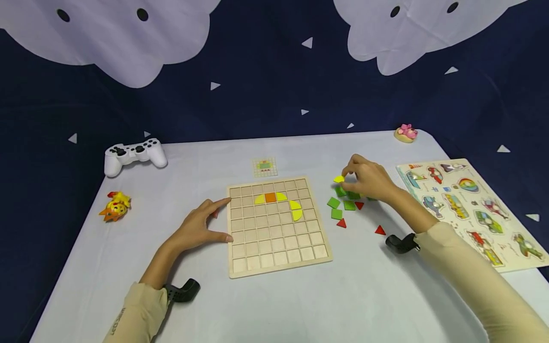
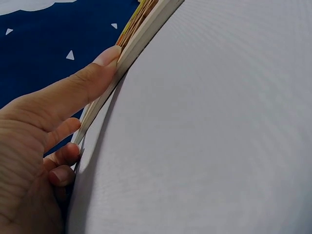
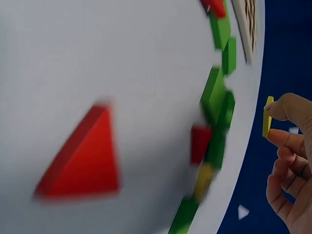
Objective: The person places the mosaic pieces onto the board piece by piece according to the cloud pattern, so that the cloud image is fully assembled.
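Note:
A wooden grid board [image 1: 267,247] lies on the table, with an orange square [image 1: 270,197] and several yellow quarter-circle pieces [image 1: 297,216] set in its upper cells. At the board's left edge is my left hand [image 1: 195,229], thumb and index finger spread apart and their tips touching the frame. The left wrist view shows the thumb [image 2: 90,83] straight against the board's side. My right hand [image 1: 370,179] pinches a yellow quarter-circle piece [image 3: 267,117] between thumb and index finger. It is over a cluster of green squares [image 1: 336,214] and red triangles [image 1: 380,230] right of the board.
Behind the board lies a small pattern card [image 1: 265,166]. A white game controller [image 1: 135,155] and a yellow-orange toy figure [image 1: 116,206] are at the left. To the right lies a picture puzzle board [image 1: 465,200], with a pink figurine [image 1: 406,133] at the back corner.

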`<state>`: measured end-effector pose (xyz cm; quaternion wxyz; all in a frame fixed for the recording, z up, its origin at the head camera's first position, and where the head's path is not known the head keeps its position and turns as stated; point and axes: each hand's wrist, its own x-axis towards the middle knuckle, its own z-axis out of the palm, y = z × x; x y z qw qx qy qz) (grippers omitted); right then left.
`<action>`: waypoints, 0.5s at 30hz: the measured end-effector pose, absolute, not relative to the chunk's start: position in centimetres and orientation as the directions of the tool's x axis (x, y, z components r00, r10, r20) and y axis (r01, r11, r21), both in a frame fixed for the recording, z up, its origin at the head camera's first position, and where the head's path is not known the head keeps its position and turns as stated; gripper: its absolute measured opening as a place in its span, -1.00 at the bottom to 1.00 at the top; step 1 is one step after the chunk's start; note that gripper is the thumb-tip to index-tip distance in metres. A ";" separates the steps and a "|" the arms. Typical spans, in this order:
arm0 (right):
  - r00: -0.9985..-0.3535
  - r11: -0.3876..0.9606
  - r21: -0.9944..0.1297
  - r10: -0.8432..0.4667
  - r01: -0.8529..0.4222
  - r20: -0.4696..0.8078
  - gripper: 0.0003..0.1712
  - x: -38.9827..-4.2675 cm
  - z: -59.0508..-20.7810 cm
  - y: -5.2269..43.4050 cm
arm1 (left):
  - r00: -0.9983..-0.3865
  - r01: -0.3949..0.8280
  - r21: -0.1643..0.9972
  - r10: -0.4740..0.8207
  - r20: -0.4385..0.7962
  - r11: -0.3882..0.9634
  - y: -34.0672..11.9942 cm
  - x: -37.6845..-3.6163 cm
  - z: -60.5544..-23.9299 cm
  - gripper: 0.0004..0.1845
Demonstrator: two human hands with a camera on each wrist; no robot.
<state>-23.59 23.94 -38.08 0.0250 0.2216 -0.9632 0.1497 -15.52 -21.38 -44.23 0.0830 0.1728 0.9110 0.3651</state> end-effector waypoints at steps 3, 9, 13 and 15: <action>-0.877 0.830 -0.283 -0.462 -0.480 0.132 -0.73 -23.7 -38.1 22.5 | -0.928 0.250 0.691 0.372 -0.029 0.678 -21.4 -15.5 -44.2 0.08; -0.845 0.786 -0.321 -0.525 -0.528 0.104 -0.69 -23.7 -37.9 19.3 | -0.931 0.248 0.684 0.364 -0.027 0.685 -21.3 -15.6 -44.1 0.09; -0.818 0.758 -0.327 -0.566 -0.564 0.099 -0.69 -23.5 -37.8 17.3 | -0.930 0.245 0.693 0.366 -0.029 0.678 -21.2 -15.6 -44.2 0.09; -0.802 0.742 -0.323 -0.587 -0.587 0.111 -0.71 -23.5 -37.9 16.3 | -0.929 0.246 0.699 0.369 -0.028 0.672 -21.2 -15.6 -44.2 0.09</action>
